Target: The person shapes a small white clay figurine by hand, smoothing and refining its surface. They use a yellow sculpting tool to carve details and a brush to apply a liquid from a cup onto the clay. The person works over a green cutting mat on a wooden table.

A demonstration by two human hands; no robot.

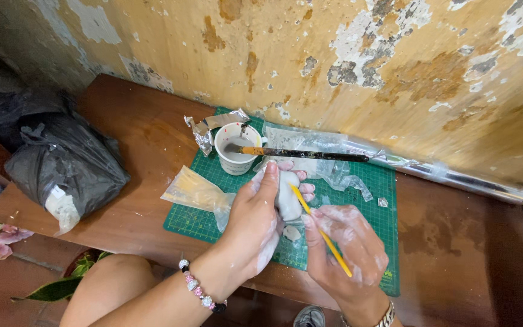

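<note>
Head view, left hand: we see the left hand (255, 221) with its fingers wrapped tight around a small pale figure (288, 197), thumb along its near side, fingertips showing past its far edge.
Head view, right hand: the right hand (349, 251) has its fingers pinched together on a thin yellow brush (322, 233), whose tip touches the figure.
Figure: we find it held just above the green mat (382, 200), near the mat's middle, between the two hands.
Cup: a white cup (237, 148) stands on the mat's far left corner, with grey liquid inside.
Big brush: a dark brush (304, 154) lies across the cup's rim, its handle pointing right.
Foil: crumpled foil (204, 130) lies just beside the cup, and a foil roll (455, 175) runs along the wall.
Plastic: a clear bag (195, 191) lies at the mat's left edge.
Table: we see a brown table (134, 127) bearing a black bag (62, 160) at its left end.
Wrists: a bead bracelet (201, 290) on the left, a metal band (385, 315) on the right.
</note>
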